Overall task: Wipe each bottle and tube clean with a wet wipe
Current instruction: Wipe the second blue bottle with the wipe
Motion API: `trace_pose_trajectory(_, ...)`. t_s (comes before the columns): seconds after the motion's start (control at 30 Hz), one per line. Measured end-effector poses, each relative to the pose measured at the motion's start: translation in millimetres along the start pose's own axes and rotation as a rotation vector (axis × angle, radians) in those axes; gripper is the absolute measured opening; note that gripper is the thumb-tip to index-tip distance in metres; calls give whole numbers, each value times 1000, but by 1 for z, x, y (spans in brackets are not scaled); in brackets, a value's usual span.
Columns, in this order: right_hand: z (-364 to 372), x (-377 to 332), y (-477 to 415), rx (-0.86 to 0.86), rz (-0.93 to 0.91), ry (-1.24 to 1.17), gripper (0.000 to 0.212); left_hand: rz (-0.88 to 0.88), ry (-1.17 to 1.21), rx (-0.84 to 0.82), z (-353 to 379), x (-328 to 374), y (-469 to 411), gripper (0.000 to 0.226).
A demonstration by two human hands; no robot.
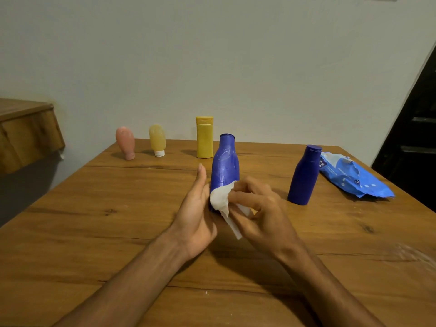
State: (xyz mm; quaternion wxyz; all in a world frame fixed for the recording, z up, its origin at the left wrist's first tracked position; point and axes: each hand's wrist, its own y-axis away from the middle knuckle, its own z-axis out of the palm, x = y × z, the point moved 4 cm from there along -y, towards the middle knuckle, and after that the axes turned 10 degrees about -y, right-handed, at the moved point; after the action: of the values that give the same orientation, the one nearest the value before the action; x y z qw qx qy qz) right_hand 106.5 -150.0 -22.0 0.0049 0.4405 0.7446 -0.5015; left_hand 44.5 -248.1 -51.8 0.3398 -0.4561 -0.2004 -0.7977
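Blue plastic under the cloth: mid-wipe on the blue bottle [225, 166], down low near its base. Pinched between thumb and fingertips of the right hand [259, 208], a crumpled white wipe [220, 199], pressed onto the bottle's lower front, loose tail dangling below the palm. Braced from the opposite side by the left hand [198, 208]: palm against the bottle, thumb straight up alongside, fingers out of sight behind it. Gripping or merely propping, cannot tell. Standing on the table [94, 220] or lifted just clear, cannot tell either, with the base buried between the two hands.

Looks like the lower body getting done, with pale streaks showing higher up, above the right fingertips. Next move, by that reading: slide the wipe up over shoulder and neck, keeping steady pressure. Probably also calls for a turn of the bottle against the left palm to bring the far side round.

Waiting in line: a second blue bottle [304, 178] upright just beyond the right hand's outer side, a pack of wipes [354, 178] lying just beside it. Well ahead of the left thumb, a yellow bottle [204, 138]. Further out past that hand, a yellow tube [157, 140] and a pink tube [125, 142], both on their caps. Plenty left to do, at a guess.
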Motion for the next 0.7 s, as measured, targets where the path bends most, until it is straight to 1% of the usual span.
trace_pose_trajectory(0.1,-4,5,-2,57,44,26,9,15,4,-2,3,-3,-1,69)
trace_pose_trajectory(0.13,-4,3,-2,57,30,36,8,13,19,-12,3,-3,-1,69)
trace_pose_trajectory(0.27,3,-10,0,-66,-72,61,14,-5,66,-74,4,-2,-2,71)
trace_pose_trajectory(0.3,3,-9,0,-53,-74,81,16,-1,56,-60,3,-2,-1,72)
trace_pose_trajectory(0.37,0,-2,-2,49,-26,101,18,26,31,-26,4,-3,0,70)
trace_pose_trajectory(0.43,-6,5,-4,161,63,51,18,35,-19,-43,10,-6,1,68)
trace_pose_trajectory(0.47,-8,6,-4,178,75,25,16,33,-34,-49,12,-7,2,69)
trace_pose_trajectory(0.5,-8,5,-4,163,62,12,12,26,-36,-51,12,-7,2,72)
trace_pose_trajectory(0.57,-3,-1,-1,70,1,24,7,9,-20,-59,7,-4,0,81)
trace_pose_trajectory(0.63,1,-7,0,-4,-43,61,7,-7,-8,-107,6,-1,0,86)
trace_pose_trajectory(0.7,1,-8,-1,33,-36,82,11,0,-23,-127,7,-2,2,79)
